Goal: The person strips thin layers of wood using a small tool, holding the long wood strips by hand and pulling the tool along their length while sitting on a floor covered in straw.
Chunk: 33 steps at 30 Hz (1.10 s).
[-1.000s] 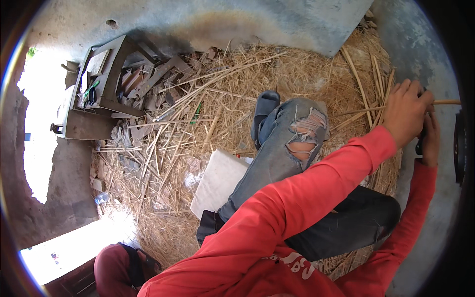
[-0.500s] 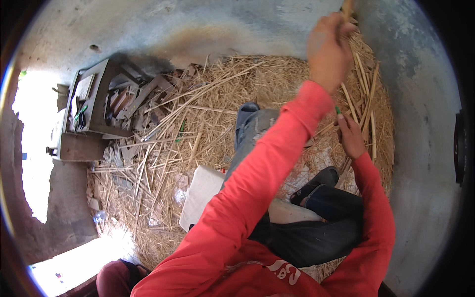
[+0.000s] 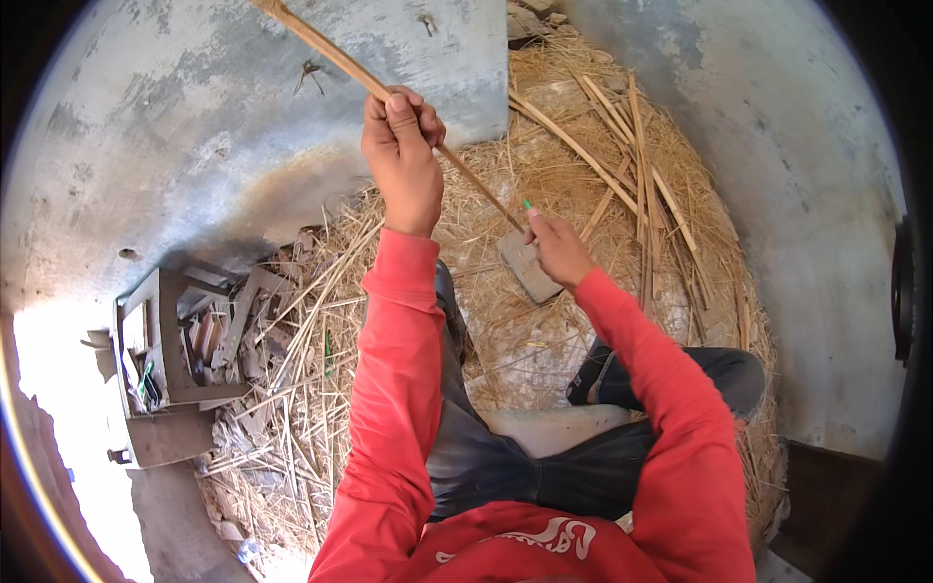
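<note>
My left hand [image 3: 403, 160] is closed around a long, thin bamboo strip [image 3: 326, 47], held raised and slanting. The strip's upper end leaves the picture at the top, and its lower end runs down to my right hand [image 3: 559, 248]. That hand is closed on a small tool with a green end [image 3: 528, 205]; its blade or other end is hidden, so its kind is unclear. Just below the fingers of my right hand, a grey stone block [image 3: 530, 270] lies on the floor. Whether my right hand also touches the strip, I cannot tell.
Several long bamboo strips [image 3: 637, 175] lie crossed on straw-like shavings [image 3: 544, 107] at the right. More strips and shavings cover the floor at left. A wooden cabinet [image 3: 175, 394] holding scraps stands by the left wall. Grey walls [image 3: 777, 194] close in around. My legs [image 3: 466, 447] are in front.
My left hand has swung leftward, bringing the bamboo strip into fuller view. The view has shifted too, and the stone block under my right hand now shows.
</note>
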Each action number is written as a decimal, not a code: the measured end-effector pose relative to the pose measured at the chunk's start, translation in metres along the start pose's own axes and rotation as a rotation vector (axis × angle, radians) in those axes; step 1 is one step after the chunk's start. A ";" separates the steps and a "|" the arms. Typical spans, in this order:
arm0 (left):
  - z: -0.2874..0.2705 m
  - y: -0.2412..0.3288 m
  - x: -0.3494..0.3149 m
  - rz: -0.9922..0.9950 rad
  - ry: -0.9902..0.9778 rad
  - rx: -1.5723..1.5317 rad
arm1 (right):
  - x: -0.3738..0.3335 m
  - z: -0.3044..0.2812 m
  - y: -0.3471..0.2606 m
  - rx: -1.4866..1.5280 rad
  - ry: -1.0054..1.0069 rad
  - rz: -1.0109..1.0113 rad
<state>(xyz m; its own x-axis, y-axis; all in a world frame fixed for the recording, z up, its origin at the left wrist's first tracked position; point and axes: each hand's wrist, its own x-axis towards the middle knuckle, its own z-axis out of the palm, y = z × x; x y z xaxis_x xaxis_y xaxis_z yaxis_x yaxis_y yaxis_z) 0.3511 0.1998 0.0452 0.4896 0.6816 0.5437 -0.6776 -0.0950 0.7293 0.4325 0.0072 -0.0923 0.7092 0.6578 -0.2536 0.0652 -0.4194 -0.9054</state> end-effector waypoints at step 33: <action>0.018 -0.002 -0.011 0.030 0.035 -0.071 | 0.014 0.054 0.211 0.032 0.441 0.134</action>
<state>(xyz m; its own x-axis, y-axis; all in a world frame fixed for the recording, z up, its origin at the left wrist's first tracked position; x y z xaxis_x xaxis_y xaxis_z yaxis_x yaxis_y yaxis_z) 0.3568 0.1795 0.0447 0.4502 0.7040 0.5492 -0.7292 -0.0652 0.6812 0.4186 -0.0383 -0.3055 0.9413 0.2672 -0.2064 -0.0643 -0.4581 -0.8866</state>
